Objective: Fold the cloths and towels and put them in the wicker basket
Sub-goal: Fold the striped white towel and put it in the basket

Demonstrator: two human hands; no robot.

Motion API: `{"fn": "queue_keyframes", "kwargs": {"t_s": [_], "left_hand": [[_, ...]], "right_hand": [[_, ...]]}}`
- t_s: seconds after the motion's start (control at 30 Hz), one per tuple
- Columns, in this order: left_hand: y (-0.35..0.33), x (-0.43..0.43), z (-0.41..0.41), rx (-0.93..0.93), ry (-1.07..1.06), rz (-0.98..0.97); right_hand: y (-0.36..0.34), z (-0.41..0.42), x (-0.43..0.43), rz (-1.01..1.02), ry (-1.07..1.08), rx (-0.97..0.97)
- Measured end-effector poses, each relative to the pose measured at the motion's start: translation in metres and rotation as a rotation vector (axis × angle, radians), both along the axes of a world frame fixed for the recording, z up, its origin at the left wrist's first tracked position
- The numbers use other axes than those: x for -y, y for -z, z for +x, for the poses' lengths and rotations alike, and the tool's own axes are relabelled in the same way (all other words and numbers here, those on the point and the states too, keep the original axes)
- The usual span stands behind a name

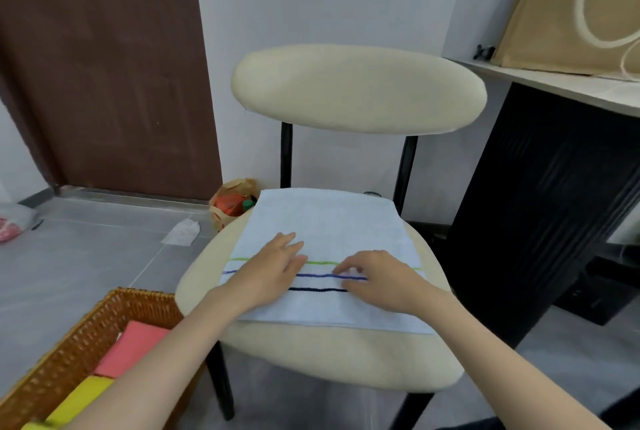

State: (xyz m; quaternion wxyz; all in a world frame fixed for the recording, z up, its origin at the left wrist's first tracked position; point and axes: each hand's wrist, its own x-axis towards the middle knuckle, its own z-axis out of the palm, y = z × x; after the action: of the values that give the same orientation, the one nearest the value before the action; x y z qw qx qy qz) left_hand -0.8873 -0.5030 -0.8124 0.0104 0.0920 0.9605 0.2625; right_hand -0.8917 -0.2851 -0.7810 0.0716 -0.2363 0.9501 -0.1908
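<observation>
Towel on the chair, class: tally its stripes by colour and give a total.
Green stripe: 1
Blue stripe: 1
Dark navy stripe: 1
Total: 3 stripes on the towel

We classify location as home interior. Evidence: brown panelled door (104,66), grey tiled floor (86,256), cream padded chair (356,90), canvas tote bag (554,7) on white table (554,85), wicker basket (69,353) on floor.
</observation>
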Motion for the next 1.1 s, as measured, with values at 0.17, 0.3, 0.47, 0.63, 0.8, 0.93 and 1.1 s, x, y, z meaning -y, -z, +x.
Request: {"fn": "queue_keyframes", "kwargs": {"t_s": [0.17, 0.3, 0.47, 0.63, 0.8, 0.93, 1.1], "left_hand": [[-0.017, -0.013, 0.058, 0.19, 0.183, -0.168], [-0.017, -0.01, 0.072, 0.174, 0.198, -0.36], [-0.019, -0.008, 0.077, 0.101, 0.171, -0.478], [-0.027, -0.013, 0.081, 0.097, 0.173, -0.548], [-0.023, -0.007, 0.081, 0.016, 0.126, -0.496], [-0.018, 0.004, 0.071, -0.083, -0.025, -0.408], [-0.019, 0.032, 0.062, -0.085, -0.18, -0.232]], "right_hand": [[0.002, 0.04, -0.013, 0.141, -0.101, 0.066], [0.008, 0.053, -0.018, 0.167, -0.114, 0.072], [0.015, 0.051, -0.021, 0.145, -0.088, 0.063], [0.014, 0.047, -0.035, 0.175, -0.02, -0.044], [0.013, 0.042, -0.043, 0.169, 0.103, -0.112], [0.005, 0.045, -0.052, 0.09, 0.181, -0.147], [0.009, 0.038, -0.066, -0.052, 0.317, -0.166]]}}
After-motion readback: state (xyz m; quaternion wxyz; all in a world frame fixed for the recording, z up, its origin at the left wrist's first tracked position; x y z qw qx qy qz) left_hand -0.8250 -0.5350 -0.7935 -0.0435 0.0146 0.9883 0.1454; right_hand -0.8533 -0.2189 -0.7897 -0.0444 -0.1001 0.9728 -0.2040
